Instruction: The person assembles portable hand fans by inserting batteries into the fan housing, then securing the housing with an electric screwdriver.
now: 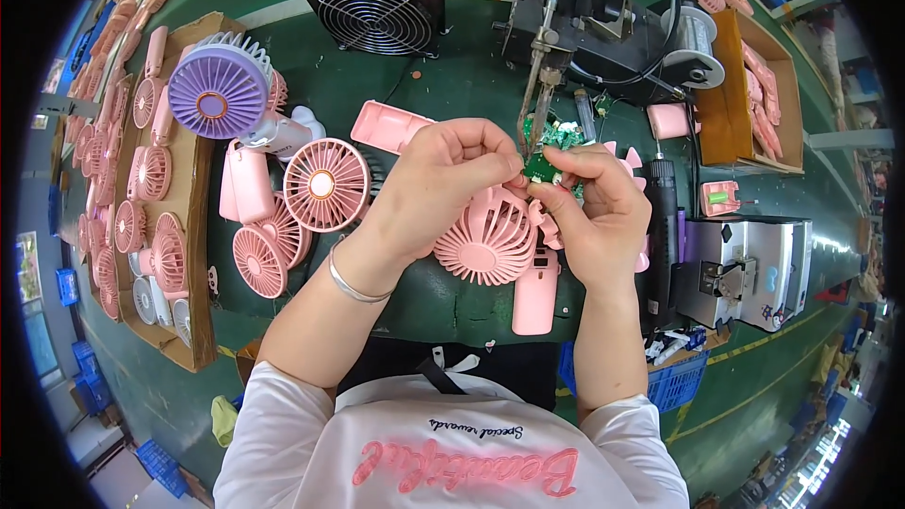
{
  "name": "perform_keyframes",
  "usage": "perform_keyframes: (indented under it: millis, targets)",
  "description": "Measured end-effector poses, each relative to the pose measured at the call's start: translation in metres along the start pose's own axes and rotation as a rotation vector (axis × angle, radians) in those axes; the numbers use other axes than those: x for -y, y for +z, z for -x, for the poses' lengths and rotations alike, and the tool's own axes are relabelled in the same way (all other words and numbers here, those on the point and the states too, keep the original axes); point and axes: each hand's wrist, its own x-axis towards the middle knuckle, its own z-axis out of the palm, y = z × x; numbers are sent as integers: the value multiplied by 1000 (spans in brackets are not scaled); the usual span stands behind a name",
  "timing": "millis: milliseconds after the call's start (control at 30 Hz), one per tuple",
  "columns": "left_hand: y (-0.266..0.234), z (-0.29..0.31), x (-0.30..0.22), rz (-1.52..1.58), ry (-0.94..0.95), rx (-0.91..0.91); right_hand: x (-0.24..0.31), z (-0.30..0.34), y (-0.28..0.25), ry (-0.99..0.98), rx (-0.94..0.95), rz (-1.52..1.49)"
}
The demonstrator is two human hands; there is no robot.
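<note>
Under the tip of a mounted soldering iron point(537, 85), my right hand point(608, 212) pinches a small green circuit board point(541, 170) by its edge. My left hand point(429, 184) is closed in a pinch at the board's left side; whatever is between its fingertips is too small to make out. Just below both hands lies a pink fan head point(485, 240) with an open slatted grille. A pink fan handle point(535, 297) lies beneath it, nearer to me. More green circuit boards point(564, 132) sit behind the held one, partly hidden.
Pink fans point(326, 185) and a purple fan point(219, 90) stand to the left, beside a cardboard box of fans point(203, 254). A black cooling fan point(375, 14) is at the back. Rightward are a solder spool point(693, 47), a black electric screwdriver point(662, 226) and a metal machine point(754, 269).
</note>
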Motion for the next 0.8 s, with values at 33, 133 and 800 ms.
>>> perform_keyframes:
  millis: [33,133,800]
  targets:
    - [0,-1,1,-13,4,0,1,0,-1,1,-3,5]
    - [2,-2,1,-21,12,1,3,1,-1,9,-15,6]
    - [0,0,2,20,19,-20,-2,3,3,76,-33,-3]
